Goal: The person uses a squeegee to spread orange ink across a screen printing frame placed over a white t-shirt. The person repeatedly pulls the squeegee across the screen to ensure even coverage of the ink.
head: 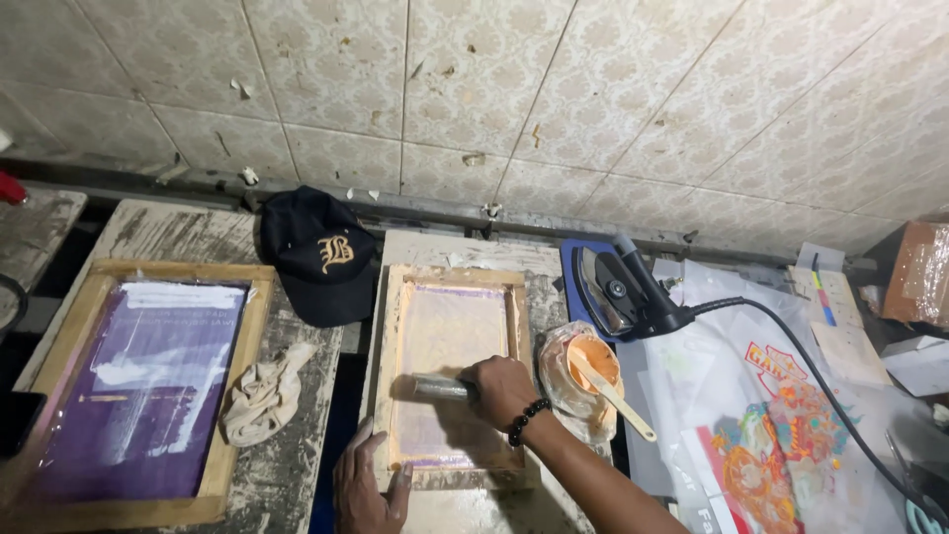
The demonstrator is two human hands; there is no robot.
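Right hand (501,388) wrapped tight round scraper (440,388), pressed flat inside small wooden frame (450,381) mid-surface. Left hand (368,485) spread flat, fingers on frame's near corner, pinning it steady. Orange paint bowl (583,371) with stick just beside, right, handy.

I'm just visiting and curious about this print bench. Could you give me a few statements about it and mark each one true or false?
1. The right hand grips a squeegee inside the middle wooden screen frame. True.
2. The left hand holds the black cap. False: it rests on the frame's lower left corner; the cap lies apart, near the wall.
3. A wooden stick sits in the tub of orange ink. True.
4. The clothes iron stands on the purple screen. False: it stands right of the middle frame.
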